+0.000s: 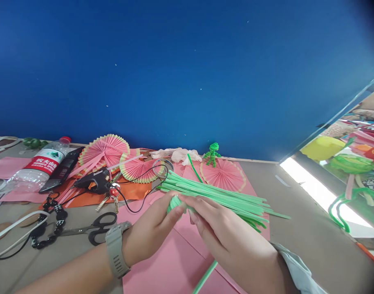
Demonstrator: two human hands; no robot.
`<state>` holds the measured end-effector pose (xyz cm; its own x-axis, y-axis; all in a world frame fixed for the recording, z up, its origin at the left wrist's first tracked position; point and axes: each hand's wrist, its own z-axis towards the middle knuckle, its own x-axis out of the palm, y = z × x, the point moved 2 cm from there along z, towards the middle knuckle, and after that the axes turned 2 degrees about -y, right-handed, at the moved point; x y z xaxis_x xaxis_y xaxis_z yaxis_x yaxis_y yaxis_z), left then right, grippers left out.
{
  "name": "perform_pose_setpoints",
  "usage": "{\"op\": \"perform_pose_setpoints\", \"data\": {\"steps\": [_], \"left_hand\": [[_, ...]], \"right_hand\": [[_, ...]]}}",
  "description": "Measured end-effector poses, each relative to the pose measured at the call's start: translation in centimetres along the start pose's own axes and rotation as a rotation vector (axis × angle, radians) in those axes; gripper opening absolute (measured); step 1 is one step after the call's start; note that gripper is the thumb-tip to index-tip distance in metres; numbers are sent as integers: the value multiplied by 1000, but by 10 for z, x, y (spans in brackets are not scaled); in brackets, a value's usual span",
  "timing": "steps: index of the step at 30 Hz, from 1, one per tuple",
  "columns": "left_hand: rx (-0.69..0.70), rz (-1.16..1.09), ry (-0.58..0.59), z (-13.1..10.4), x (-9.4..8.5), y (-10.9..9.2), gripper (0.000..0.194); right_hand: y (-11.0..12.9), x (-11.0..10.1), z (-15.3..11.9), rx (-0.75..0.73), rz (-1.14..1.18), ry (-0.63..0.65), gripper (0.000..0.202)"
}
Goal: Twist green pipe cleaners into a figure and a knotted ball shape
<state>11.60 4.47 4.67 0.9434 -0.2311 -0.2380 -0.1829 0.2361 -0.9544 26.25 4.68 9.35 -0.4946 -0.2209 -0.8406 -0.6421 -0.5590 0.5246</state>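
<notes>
Between my two hands is a small wound bundle of light green pipe cleaner (pixel 174 203), just above pink paper. My left hand (pixel 154 228), with a grey watch on the wrist, grips it between thumb and fingers. Fingers of my right hand (pixel 219 228) are pressed together against the bundle's right side; its far side is hidden by them. A green stem (pixel 205 277) lies below my right hand. Behind the hands a pile of light green pipe cleaners (pixel 223 198) rests on the pink sheets (pixel 156 265). A small green pipe-cleaner figure (pixel 213 154) stands at the wall.
Pleated pink paper fans (pixel 104 151) lie at the back. To the left are a glue gun (pixel 96 180), keys (pixel 115 194), black scissors (pixel 97 228), a beaded bracelet (pixel 48 228) and a plastic bottle (pixel 41 165). A blue wall (pixel 174 73) rises behind. Colourful crafts (pixel 352 163) show at right.
</notes>
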Motion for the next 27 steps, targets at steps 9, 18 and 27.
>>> {"op": "perform_pose_setpoints", "data": {"steps": [9, 18, 27], "left_hand": [[-183, -501, -125, -5, 5, -1, 25], [-278, -682, -302, -11, 6, -11, 26], [-310, -742, -247, -12, 3, -25, 26]], "right_hand": [[10, 30, -2, -212, -299, -94, 58], [18, 25, -6, -322, -291, -142, 58], [23, 17, -8, -386, -338, -224, 46]]}}
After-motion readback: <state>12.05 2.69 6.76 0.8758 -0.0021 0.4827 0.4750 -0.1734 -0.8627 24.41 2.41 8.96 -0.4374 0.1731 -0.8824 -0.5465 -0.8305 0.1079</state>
